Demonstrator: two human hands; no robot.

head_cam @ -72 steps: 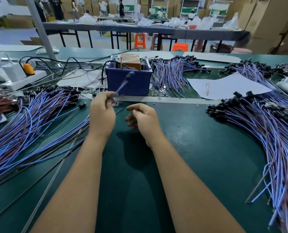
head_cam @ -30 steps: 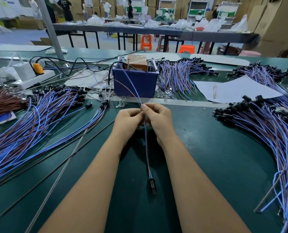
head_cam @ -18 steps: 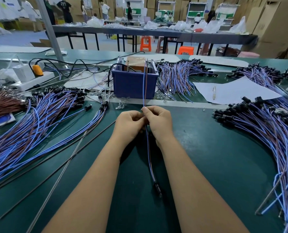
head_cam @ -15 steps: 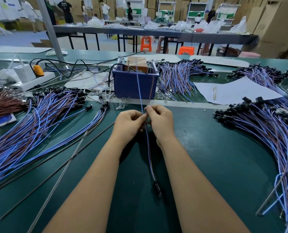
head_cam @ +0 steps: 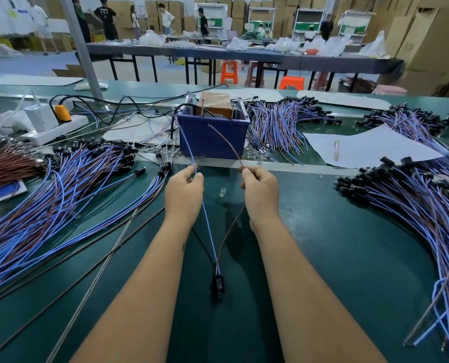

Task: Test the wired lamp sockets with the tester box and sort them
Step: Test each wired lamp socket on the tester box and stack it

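Observation:
One black lamp socket (head_cam: 217,283) lies on the green table between my forearms, with a blue wire (head_cam: 209,231) and a brown wire (head_cam: 227,238) rising from it. My left hand (head_cam: 183,193) pinches the blue wire, whose free end points up toward the blue tester box (head_cam: 213,137). My right hand (head_cam: 260,193) pinches the brown wire, its end also in front of the box. The two hands are apart, the wires spread in a V. Neither wire end touches the box contacts.
Large piles of wired sockets lie at the left (head_cam: 61,195), right (head_cam: 412,203) and behind the box (head_cam: 278,121). A white paper with a pen (head_cam: 364,148) lies right of the box. A power strip (head_cam: 53,127) sits far left. A small glass bulb (head_cam: 222,192) lies between my hands.
My hands were together pinching both wires; now they have moved apart, separating the blue and brown wires. Earlier still, the left hand brought the socket in.

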